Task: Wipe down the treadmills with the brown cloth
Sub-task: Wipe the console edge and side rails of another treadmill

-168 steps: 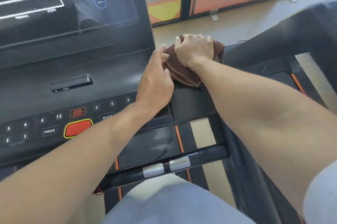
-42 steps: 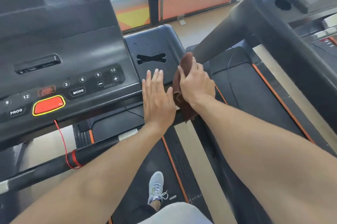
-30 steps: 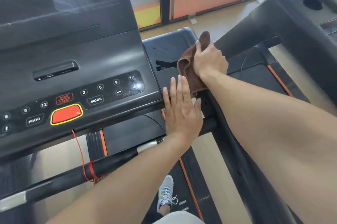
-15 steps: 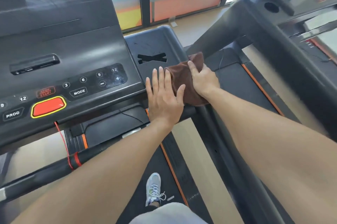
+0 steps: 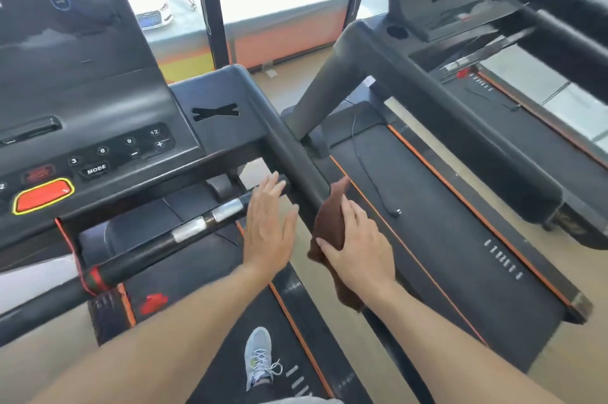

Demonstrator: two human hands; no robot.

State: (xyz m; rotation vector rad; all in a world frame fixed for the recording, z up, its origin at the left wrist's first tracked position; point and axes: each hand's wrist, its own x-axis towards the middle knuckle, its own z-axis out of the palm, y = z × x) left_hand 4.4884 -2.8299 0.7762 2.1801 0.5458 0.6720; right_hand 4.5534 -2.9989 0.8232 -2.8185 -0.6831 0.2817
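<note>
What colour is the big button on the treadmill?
Red with a yellow rim, clearest in the head view.

Brown cloth partly hidden under right hand. Handrail end hidden behind cloth. Console cut by left edge. Second treadmill blurred, cut by right edge. Shoe heel cut off.

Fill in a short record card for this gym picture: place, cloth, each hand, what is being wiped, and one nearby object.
place: on a treadmill, beside a second treadmill
cloth: brown cloth, bunched against the end of the right handrail
right hand: presses the cloth onto the handrail, fingers curled over it
left hand: open, fingers straight, holds nothing
being wiped: the handrail's lower end
nearby: red stop button on the console
</note>
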